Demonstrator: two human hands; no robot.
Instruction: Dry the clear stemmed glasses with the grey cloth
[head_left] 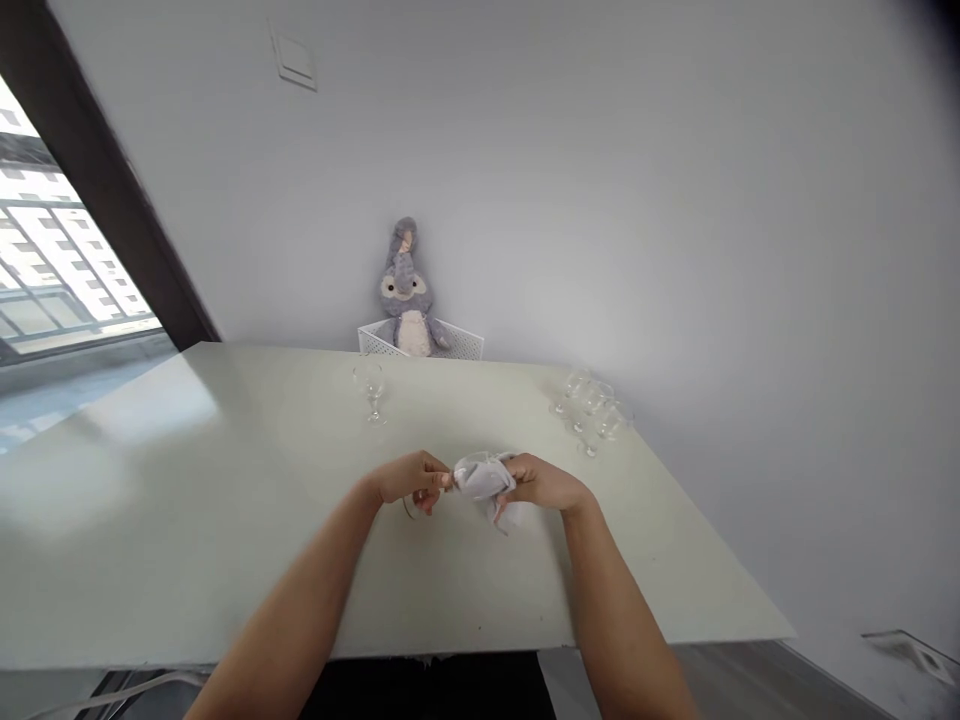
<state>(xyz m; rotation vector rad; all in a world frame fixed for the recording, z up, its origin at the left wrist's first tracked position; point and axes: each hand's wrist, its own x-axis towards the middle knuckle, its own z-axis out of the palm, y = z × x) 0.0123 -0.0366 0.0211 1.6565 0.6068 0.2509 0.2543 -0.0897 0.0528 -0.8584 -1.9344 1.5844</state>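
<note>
In front of me, a clear stemmed glass (pixel 409 508) is held on its side above the table, its foot pointing left. My left hand (pixel 414 479) is closed around its stem, close to the foot. A light grey cloth (pixel 484 479) covers much of the bowl. My right hand (pixel 545 484) grips this cloth against the bowl from the right, and a corner of it hangs below the fingers. The cloth and my fingers hide part of the glass.
One stemmed glass (pixel 373 388) stands upright farther back on the pale table (pixel 262 560). Several similar glasses (pixel 592 400) cluster near the table's right edge. Behind the table, a grey plush toy (pixel 406 290) sits in a white basket (pixel 469 344) against the wall.
</note>
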